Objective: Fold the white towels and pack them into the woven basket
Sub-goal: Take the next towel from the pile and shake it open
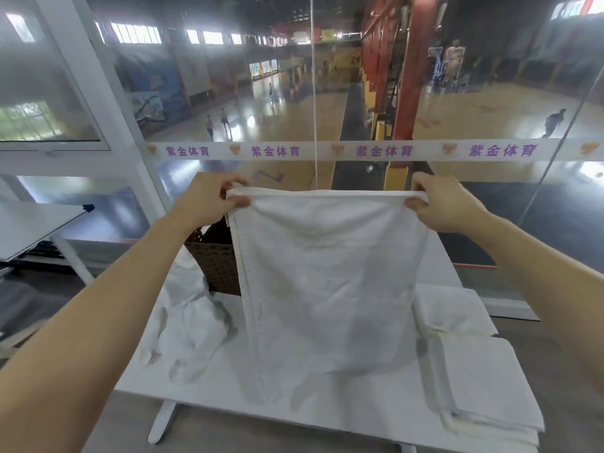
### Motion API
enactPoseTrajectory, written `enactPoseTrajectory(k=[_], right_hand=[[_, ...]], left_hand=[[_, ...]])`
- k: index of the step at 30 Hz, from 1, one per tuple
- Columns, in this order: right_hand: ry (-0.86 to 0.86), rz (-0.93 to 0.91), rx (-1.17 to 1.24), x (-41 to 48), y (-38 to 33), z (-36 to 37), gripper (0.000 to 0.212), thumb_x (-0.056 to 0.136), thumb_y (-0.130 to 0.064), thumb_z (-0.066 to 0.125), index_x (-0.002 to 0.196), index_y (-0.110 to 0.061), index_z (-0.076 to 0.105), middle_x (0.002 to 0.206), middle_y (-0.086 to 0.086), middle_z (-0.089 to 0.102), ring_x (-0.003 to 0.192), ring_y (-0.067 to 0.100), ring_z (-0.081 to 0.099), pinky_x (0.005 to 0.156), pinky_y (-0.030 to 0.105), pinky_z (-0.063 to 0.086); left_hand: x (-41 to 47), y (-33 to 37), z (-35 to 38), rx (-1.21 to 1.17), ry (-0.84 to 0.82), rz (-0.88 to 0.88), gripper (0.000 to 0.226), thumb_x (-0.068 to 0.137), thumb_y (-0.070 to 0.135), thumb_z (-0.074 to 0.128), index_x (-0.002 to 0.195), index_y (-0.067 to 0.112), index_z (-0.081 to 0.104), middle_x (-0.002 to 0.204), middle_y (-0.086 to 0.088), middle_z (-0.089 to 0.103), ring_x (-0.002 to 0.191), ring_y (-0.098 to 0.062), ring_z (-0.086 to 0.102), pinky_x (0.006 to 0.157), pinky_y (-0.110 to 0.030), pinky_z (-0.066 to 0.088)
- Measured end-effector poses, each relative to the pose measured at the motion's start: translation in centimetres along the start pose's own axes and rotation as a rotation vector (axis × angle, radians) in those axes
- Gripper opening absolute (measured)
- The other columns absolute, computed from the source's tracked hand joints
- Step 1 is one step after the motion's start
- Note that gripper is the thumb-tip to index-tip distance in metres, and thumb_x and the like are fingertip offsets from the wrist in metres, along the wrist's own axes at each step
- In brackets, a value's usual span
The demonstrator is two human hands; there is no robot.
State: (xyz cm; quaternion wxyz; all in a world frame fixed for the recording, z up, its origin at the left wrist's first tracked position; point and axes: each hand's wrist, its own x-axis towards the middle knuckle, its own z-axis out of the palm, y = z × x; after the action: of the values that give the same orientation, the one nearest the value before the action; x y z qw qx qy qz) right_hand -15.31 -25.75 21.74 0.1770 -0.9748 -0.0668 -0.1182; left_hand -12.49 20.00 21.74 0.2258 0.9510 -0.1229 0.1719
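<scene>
A white towel [327, 273] hangs spread at centre, its lower end on a white table [359, 418]. The left hand [209, 199] pinches its top corner at 10 o'clock, and the right hand [447, 204] pinches the other at 2 o'clock. The woven basket [217, 259] stands behind the towel's left edge at 9 o'clock. Crumpled towels [192, 322] lie at 8 o'clock, folded towels [483, 387] at 4 o'clock.

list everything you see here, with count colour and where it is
held towel: 1, white, hanging from both hands over the table
crumpled towels: count unclear, white, table's left
folded towels: two piles, white, table's right
basket: 1, brown, behind the held towel
table: 1, white, below
side table: 1, pale, far left
banner: 1, white with purple lettering, on the glass
left hand: pinches towel's top left corner
right hand: pinches top right corner
</scene>
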Motion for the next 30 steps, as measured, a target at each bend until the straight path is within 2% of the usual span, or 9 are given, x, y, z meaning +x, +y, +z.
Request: enactPoseTrajectory(k=[4, 7, 11, 15, 20, 23, 25, 27, 30], right_hand=[[-0.085, 0.007, 0.019, -2.0, -0.9, 1.8, 0.007, 0.104, -0.026, 0.068, 0.103, -0.024, 0.061, 0.101, 0.000, 0.069, 0.089, 0.023, 0.064, 0.080, 0.036, 0.047], [-0.138, -0.001, 0.011, -3.7, -1.2, 3.2, 0.017, 0.105, -0.031, 0.068, 0.120, -0.025, 0.073, 0.113, -0.002, 0.072, 0.103, 0.026, 0.065, 0.092, 0.037, 0.047], [-0.177, -0.004, 0.037, -5.7, -1.9, 2.9, 0.007, 0.103, -0.033, 0.069, 0.101, -0.032, 0.076, 0.105, -0.007, 0.076, 0.101, 0.023, 0.068, 0.093, 0.040, 0.051], [-0.215, 0.040, 0.129, -6.6, -2.4, 0.4, 0.010, 0.101, -0.032, 0.070, 0.096, -0.034, 0.078, 0.102, -0.009, 0.077, 0.097, 0.019, 0.069, 0.094, 0.042, 0.054], [-0.292, 0.141, 0.194, -4.6, -0.7, -1.1, 0.014, 0.103, -0.033, 0.069, 0.111, -0.026, 0.078, 0.112, -0.008, 0.073, 0.105, 0.020, 0.066, 0.101, 0.042, 0.050], [-0.353, 0.174, 0.148, -2.8, 1.4, 1.4, 0.013, 0.105, -0.033, 0.067, 0.106, -0.025, 0.077, 0.106, -0.007, 0.074, 0.095, 0.019, 0.070, 0.079, 0.032, 0.054], [-0.385, 0.192, 0.077, -1.7, 3.4, 5.2, 0.014, 0.103, -0.033, 0.068, 0.102, -0.023, 0.078, 0.100, -0.004, 0.076, 0.084, 0.020, 0.072, 0.070, 0.030, 0.054], [-0.397, 0.205, -0.020, -0.9, 5.9, 9.6, 0.018, 0.102, -0.036, 0.070, 0.106, -0.022, 0.080, 0.104, 0.001, 0.077, 0.089, 0.026, 0.072, 0.078, 0.036, 0.056], [-0.382, 0.215, -0.103, -0.7, 8.8, 15.5, 0.020, 0.103, -0.034, 0.068, 0.112, -0.022, 0.081, 0.113, 0.008, 0.077, 0.109, 0.035, 0.065, 0.094, 0.040, 0.053]], left_hand=[[-1.2, -2.0, -0.1, 0.018, -0.138, 0.046, 0.021, 0.096, 0.029, 0.083, 0.113, 0.016, 0.080, 0.095, 0.010, 0.072, 0.089, -0.010, 0.065, 0.083, -0.025, 0.048], [-2.3, -3.3, -0.2, 0.049, -0.227, 0.107, 0.008, 0.101, 0.027, 0.075, 0.107, 0.022, 0.078, 0.099, 0.011, 0.072, 0.089, 0.004, 0.060, 0.078, -0.015, 0.042], [-2.7, -4.3, -0.7, 0.052, -0.370, 0.127, 0.011, 0.104, 0.032, 0.070, 0.098, 0.027, 0.077, 0.085, 0.016, 0.071, 0.080, 0.001, 0.061, 0.078, -0.030, 0.042], [-2.0, -3.6, -2.5, -0.064, -0.486, 0.094, 0.016, 0.104, 0.033, 0.071, 0.095, 0.024, 0.080, 0.078, 0.011, 0.071, 0.067, 0.002, 0.058, 0.073, -0.023, 0.045], [1.0, -1.9, -2.4, -0.092, -0.547, 0.094, 0.013, 0.101, 0.038, 0.075, 0.093, 0.029, 0.081, 0.066, 0.025, 0.069, 0.064, 0.008, 0.060, 0.065, -0.008, 0.043], [2.3, -1.5, 1.7, 0.047, -0.524, 0.069, 0.013, 0.093, 0.049, 0.081, 0.095, 0.036, 0.082, 0.072, 0.033, 0.070, 0.072, 0.013, 0.062, 0.075, -0.021, 0.050], [2.3, -2.4, 6.4, 0.089, -0.526, 0.030, 0.016, 0.091, 0.055, 0.081, 0.094, 0.040, 0.083, 0.081, 0.022, 0.077, 0.073, 0.003, 0.070, 0.083, -0.036, 0.059], [1.6, -3.2, 11.3, 0.021, -0.516, -0.056, 0.010, 0.097, 0.042, 0.079, 0.092, 0.033, 0.082, 0.077, 0.007, 0.079, 0.060, -0.012, 0.075, 0.074, -0.037, 0.063], [0.1, -3.9, 17.1, -0.090, -0.455, -0.209, 0.010, 0.099, 0.025, 0.078, 0.089, 0.024, 0.080, 0.084, -0.006, 0.079, 0.062, -0.016, 0.078, 0.069, -0.040, 0.067]])
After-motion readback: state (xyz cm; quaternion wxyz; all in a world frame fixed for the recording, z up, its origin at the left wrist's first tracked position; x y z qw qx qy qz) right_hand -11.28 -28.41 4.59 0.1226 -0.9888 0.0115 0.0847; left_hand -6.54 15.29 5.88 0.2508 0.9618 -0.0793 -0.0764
